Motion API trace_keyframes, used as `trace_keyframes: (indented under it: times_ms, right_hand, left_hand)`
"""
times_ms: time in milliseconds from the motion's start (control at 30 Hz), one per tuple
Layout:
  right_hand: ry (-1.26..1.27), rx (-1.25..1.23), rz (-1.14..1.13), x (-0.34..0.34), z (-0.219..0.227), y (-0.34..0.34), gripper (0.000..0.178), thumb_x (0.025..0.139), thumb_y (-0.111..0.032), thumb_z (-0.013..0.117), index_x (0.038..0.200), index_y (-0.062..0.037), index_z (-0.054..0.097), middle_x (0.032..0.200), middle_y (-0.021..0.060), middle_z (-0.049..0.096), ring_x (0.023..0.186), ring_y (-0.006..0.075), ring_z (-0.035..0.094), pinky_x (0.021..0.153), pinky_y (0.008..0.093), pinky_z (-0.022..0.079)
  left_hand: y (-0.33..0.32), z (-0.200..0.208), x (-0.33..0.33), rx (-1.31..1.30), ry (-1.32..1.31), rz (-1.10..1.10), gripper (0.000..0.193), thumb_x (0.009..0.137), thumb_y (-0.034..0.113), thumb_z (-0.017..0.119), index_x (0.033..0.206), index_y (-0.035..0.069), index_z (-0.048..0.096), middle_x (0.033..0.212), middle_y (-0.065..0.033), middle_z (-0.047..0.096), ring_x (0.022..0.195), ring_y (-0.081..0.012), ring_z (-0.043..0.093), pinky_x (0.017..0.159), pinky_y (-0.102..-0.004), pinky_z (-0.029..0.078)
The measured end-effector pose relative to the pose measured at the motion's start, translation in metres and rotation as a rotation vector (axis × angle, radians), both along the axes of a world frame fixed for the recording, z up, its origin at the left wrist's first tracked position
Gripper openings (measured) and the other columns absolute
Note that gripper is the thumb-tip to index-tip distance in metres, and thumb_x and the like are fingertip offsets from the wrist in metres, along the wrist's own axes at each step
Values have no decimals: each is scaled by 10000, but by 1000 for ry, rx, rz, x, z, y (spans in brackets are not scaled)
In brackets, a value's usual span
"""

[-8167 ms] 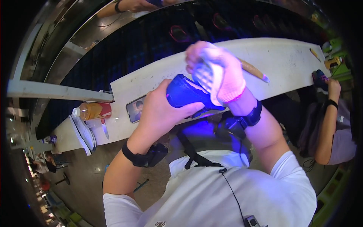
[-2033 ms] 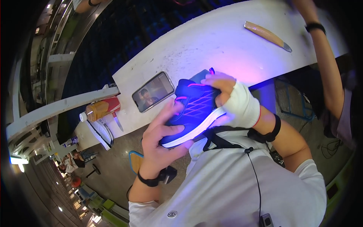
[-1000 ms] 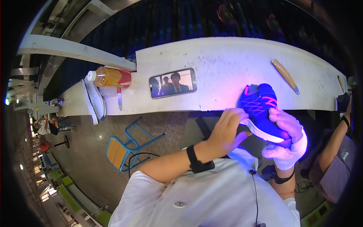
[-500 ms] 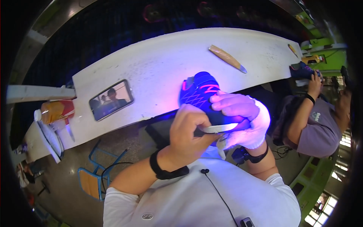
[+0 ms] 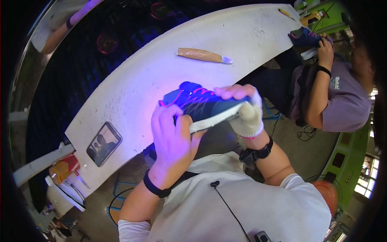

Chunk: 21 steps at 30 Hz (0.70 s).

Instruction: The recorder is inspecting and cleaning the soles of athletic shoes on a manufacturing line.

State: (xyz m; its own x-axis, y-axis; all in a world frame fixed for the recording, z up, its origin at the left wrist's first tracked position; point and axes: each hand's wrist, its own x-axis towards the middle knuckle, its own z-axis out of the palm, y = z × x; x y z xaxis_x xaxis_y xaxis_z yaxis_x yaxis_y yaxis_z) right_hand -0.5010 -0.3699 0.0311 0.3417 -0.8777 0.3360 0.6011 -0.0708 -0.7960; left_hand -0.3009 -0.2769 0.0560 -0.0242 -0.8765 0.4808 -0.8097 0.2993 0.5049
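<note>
A dark blue sports shoe with pink trim and a white sole is held up between my two hands, over the table's near edge. Bare, my left hand grips it at the heel end, its fingers curled round the side and sole. At the toe end, my right hand in a pale fingerless glove has its fingers on top of the shoe and its palm by the sole. Purplish light falls on the shoe and my fingers. Beyond the shoe lies a knife with a tan wrapped handle.
On the white table a phone lies at the left, near an orange-yellow bottle. Close on the right sits a co-worker holding another dark shoe. A yellow-handled tool lies at the far right end.
The shoe has turned so its side and white sole edge face me more. My left hand has shifted from near the toe to the heel end. The view has swung to the right.
</note>
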Motion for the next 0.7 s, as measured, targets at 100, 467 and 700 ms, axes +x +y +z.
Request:
trace_keyframes:
  times_ms: [100, 467, 700]
  right_hand:
    - [496, -24, 20, -15, -1, -11, 325, 990, -217, 745, 1249, -22, 715, 1383, 223, 714, 1310, 377, 668, 1176, 521, 491]
    - [1119, -641, -200, -19, 16, -6, 437, 799, -301, 926, 1164, -76, 837, 1168, 118, 825, 1065, 307, 795, 927, 384, 625]
    - [974, -97, -34, -6, 3, -52, 426, 947, -368, 823, 1154, 3, 796, 998, 108, 820, 829, 194, 796, 773, 319, 624]
  left_hand:
    - [-17, 7, 15, 197, -37, -125, 481, 719, 61, 937, 1043, 21, 583, 1148, -176, 591, 1061, -398, 610, 843, -472, 552]
    - [-23, -2, 27, 246, -22, -159, 521, 724, 192, 970, 1108, 51, 647, 1119, -132, 704, 1075, -357, 682, 861, -432, 587]
    - [-9, 2, 91, 345, 437, -77, 850, 666, 227, 1050, 1424, 87, 691, 1452, -137, 689, 1457, -318, 568, 1240, -450, 426]
